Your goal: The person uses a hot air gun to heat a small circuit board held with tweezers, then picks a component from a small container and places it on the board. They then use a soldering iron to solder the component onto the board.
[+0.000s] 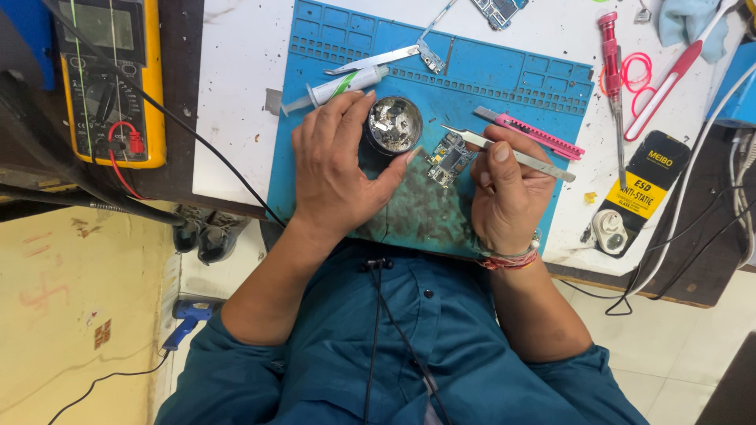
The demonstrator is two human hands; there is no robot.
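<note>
Small green-and-silver circuit board (450,158) lies flat on the blue silicone work mat (520,75), between the two hands, where both can reach it without lifting it. Going from the left: the left hand (340,169) rests palm-down on the mat, fingers curled loosely around the near side of a round black tin of grey metal wool (393,124), apparently to keep the tin from sliding; its thumb stretches rightward so the tip comes just beside the board's left edge (whether it actually touches is hard to tell). Just beyond its fingertips lies a white syringe with a green label (340,86). To the right of the board, the right hand (506,191) is closed in a pinch on slim steel tweezers (504,147), thumb on top, the fine tips pointing left and reaching the board's upper right corner. The wrist, with a red thread bracelet (510,258), sits low on the mat for steadiness. A pink flat pry tool (529,132) lies just past this hand's knuckles.
</note>
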